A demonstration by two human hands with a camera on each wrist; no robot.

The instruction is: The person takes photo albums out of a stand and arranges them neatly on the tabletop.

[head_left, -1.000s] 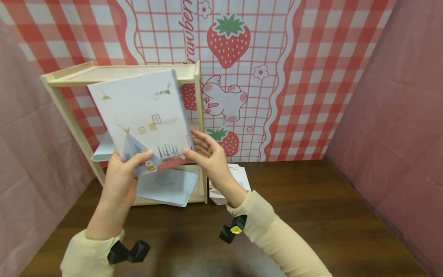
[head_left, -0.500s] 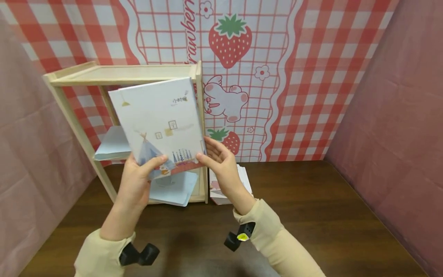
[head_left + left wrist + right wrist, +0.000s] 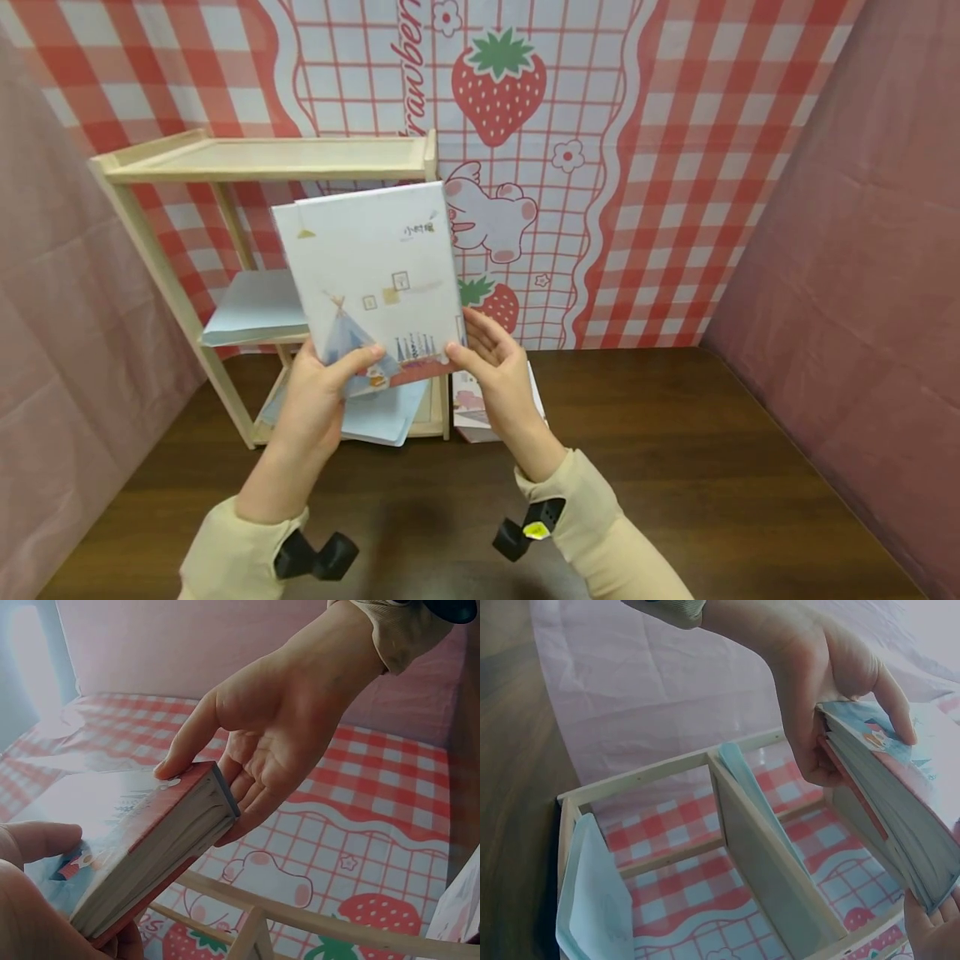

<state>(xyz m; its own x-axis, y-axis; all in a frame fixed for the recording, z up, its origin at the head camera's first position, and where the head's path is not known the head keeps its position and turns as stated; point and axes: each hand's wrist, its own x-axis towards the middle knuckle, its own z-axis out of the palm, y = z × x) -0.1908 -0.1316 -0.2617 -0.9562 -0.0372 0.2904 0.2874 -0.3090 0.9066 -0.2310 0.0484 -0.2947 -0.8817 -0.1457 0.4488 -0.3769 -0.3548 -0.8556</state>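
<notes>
A thick white book point(image 3: 375, 283) with a blue tent drawing is held up before the wooden rack, tilted slightly. Another cover edge peeks out behind its upper left corner. My left hand point(image 3: 315, 408) grips the lower left, thumb on the front cover and fingers behind. At the lower right corner my right hand point(image 3: 506, 387) pinches it, thumb in front and fingers at the back. In the left wrist view, the page edges of the book point(image 3: 150, 862) face the camera. The right wrist view shows layered edges beneath the left hand's point(image 3: 802, 675) thumb.
The light wooden rack point(image 3: 270, 173) stands at the left. Pale blue books lie on its middle shelf point(image 3: 255, 307) and its bottom shelf point(image 3: 382, 417). A white stack of books point(image 3: 472, 412) sits on the brown table point(image 3: 637, 467) beside the rack. Pink curtains hang at both sides.
Both hands have carried the book rightward and slightly down, exposing more of the rack's left side and middle shelf. The grip looks the same.
</notes>
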